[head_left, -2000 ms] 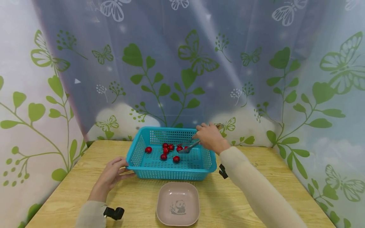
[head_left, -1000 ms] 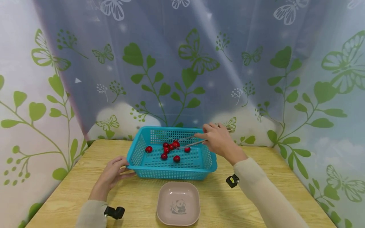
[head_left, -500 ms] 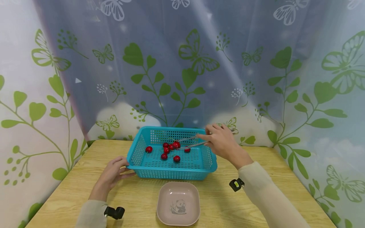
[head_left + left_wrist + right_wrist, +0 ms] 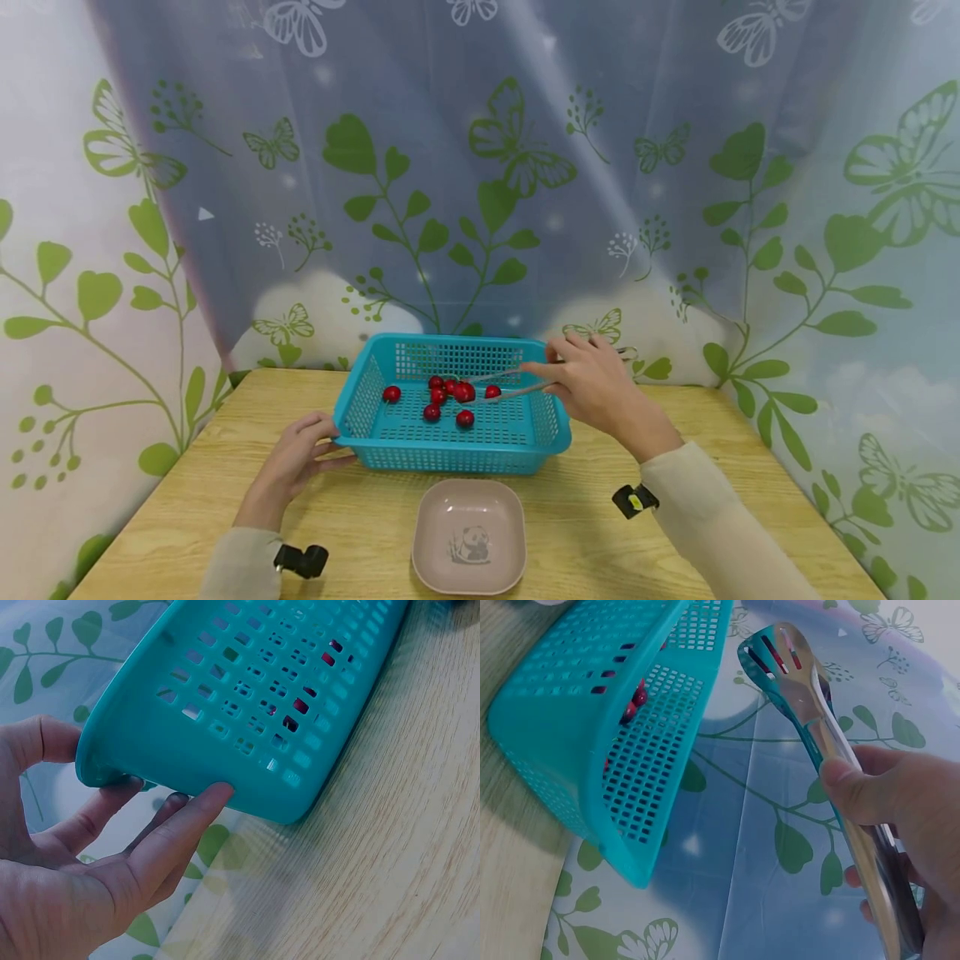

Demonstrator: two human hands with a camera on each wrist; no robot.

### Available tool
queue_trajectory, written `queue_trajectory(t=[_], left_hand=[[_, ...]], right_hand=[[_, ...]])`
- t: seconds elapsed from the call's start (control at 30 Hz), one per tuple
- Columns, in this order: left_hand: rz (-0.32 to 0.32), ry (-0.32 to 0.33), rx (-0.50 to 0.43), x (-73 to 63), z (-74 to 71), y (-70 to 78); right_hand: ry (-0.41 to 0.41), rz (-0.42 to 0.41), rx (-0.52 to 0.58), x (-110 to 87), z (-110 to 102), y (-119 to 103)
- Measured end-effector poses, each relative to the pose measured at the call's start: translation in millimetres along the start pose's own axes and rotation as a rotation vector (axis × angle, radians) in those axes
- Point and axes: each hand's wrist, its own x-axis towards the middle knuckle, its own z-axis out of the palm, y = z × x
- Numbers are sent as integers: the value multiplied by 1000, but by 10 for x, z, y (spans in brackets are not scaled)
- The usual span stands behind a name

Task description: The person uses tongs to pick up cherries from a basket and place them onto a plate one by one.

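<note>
Grips slotted silver metal tongs [image 4: 871,874] in the curled right hand [image 4: 592,385], with a round red cherry [image 4: 464,392] between their tips at nine o'clock, mostly hidden in the right wrist view. Holds a turquoise perforated plastic basket [image 4: 450,460] at its eight-o'clock corner with the bent left hand [image 4: 295,456].

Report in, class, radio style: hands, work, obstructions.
Left hand grips blue perforated plastic basket. Right hand holds slotted metal tongs, round red cherry between tips. Other cherries lie nearby.
</note>
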Motion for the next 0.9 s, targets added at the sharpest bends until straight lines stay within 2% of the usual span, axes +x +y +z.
queue_trajectory(t=[0.2,0.47,0.73,0.9], left_hand=[[5,-14,-13,5,4,11],[2,-15,-10,27,-10,15],[8,-13,-13,-3,-9,17],[8,-5,-6,2,-15,-1]], right_hand=[[-4,-10,0,-97,-34,-40],[-70,14,45,-174,-76,-62],[-133,-28,48,-235,-122,-89],[-147,-22,81,-276,-136,-115]])
